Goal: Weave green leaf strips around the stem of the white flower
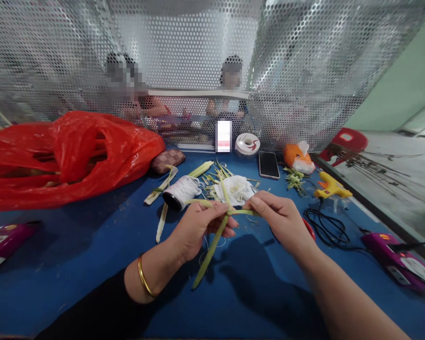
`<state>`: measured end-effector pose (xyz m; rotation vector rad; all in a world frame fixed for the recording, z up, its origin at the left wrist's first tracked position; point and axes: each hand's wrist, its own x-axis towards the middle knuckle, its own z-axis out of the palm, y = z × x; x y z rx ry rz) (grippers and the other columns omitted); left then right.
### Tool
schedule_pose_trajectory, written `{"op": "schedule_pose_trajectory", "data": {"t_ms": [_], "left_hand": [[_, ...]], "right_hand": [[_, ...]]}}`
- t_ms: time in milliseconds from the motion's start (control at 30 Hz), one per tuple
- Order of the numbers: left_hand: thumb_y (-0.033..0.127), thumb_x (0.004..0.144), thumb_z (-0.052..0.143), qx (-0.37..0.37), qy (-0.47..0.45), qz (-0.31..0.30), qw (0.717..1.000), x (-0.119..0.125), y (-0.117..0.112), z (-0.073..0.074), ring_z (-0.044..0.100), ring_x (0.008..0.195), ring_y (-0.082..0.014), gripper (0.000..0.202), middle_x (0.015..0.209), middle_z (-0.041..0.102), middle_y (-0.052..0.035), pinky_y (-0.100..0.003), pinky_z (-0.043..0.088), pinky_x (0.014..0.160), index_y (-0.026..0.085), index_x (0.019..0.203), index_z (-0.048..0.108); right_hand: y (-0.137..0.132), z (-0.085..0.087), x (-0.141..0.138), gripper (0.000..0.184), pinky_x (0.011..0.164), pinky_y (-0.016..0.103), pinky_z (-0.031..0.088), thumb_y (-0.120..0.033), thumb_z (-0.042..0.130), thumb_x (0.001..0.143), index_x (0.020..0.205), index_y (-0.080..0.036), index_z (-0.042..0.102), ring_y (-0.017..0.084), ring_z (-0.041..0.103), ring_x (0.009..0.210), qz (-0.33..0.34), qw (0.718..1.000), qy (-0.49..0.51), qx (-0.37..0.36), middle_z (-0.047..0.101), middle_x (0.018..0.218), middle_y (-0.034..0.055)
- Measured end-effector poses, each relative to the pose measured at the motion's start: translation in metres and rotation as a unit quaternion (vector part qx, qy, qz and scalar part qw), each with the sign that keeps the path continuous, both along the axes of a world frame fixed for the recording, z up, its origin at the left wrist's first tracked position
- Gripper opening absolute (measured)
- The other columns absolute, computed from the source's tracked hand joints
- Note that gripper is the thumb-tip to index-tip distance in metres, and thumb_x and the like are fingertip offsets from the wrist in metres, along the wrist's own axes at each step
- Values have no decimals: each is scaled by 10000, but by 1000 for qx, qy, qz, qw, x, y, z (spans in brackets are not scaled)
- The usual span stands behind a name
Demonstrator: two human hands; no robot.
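Observation:
Green leaf strips (212,252) cross at a small knot and point out in several directions above the table. My left hand (194,226) pinches them at the crossing between thumb and fingers. With thumb and index finger, my right hand (281,217) grips the strip that reaches to the right. Just beyond lie a white tissue (235,190) with leaf scraps on it and a spool of white thread (184,191) on its side. Part of a red handle (309,229) shows behind my right wrist; its kind is hidden.
A red plastic bag (67,160) fills the left, beside a checkered pouch (168,161). Along the back are a ribbon roll (247,144), a phone (268,165) and an orange tissue pack (297,157). At right, a yellow glue gun (331,186) and a purple power strip (398,259) trail cables.

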<state>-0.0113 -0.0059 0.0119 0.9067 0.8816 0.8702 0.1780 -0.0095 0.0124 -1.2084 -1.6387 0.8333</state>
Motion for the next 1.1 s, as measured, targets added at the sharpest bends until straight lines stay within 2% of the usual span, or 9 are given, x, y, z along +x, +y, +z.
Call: {"op": "schedule_pose_trajectory", "data": {"t_ms": [67,133,200,300,400,500,733,1100], "left_hand": [[383,780,651,1,8,-20,1000,-1,-1,-1,653,508,-145,277,661,719,-79,-243,519,558,111,738,675],[379,803,618,-1,18,-40,999,0,-2,-2,656,509,-148,287,666,722,-86,-246,520,564,105,753,688],[376,814,605,-2,25,-57,998,2,-4,-2,655,510,-145,293,665,722,-86,-245,522,568,104,758,698],[368,783,655,-8,24,-61,998,5,-7,-3,641,487,-127,267,635,711,-68,-224,510,540,109,728,693],[341,708,748,-31,16,-46,998,8,-8,-3,622,450,-110,236,592,696,-40,-191,477,484,122,696,661],[298,676,773,-37,17,-38,998,10,-8,-5,614,436,-104,218,566,687,-31,-185,472,475,124,701,645],[241,648,748,-27,35,-43,998,14,-8,-5,604,436,-106,174,520,661,-21,-217,509,513,132,657,613],[245,674,754,-22,26,-78,996,11,-8,-8,624,472,-112,183,550,680,-39,-219,516,531,129,638,617]], "right_hand": [[2,-1,0,361,702,316,422,-467,543,868,695,-187,694,204,577,754,5,1000,-2,-18,658,753,52],[1,-3,-5,380,703,326,430,-511,568,840,702,-187,709,207,577,741,27,997,18,-65,658,730,48],[-1,-5,-11,350,687,314,433,-512,630,793,699,-184,711,186,564,704,55,987,81,-126,644,690,29],[-5,-7,-19,238,682,281,439,-417,749,701,718,-183,713,148,564,681,60,954,215,-201,658,698,7],[-6,-9,-21,174,639,251,424,-318,791,662,681,-179,688,118,546,636,49,927,295,-225,644,659,-13],[-7,-11,-21,157,610,249,403,-288,771,688,657,-177,664,112,522,611,49,926,308,-211,625,636,-18],[-11,-16,-25,191,601,267,359,-265,713,727,612,-180,587,117,438,596,1,961,258,-103,529,592,-33],[-13,-22,-26,203,589,270,345,-262,681,771,643,-188,541,118,411,599,-12,969,233,-78,506,616,-34]]}}
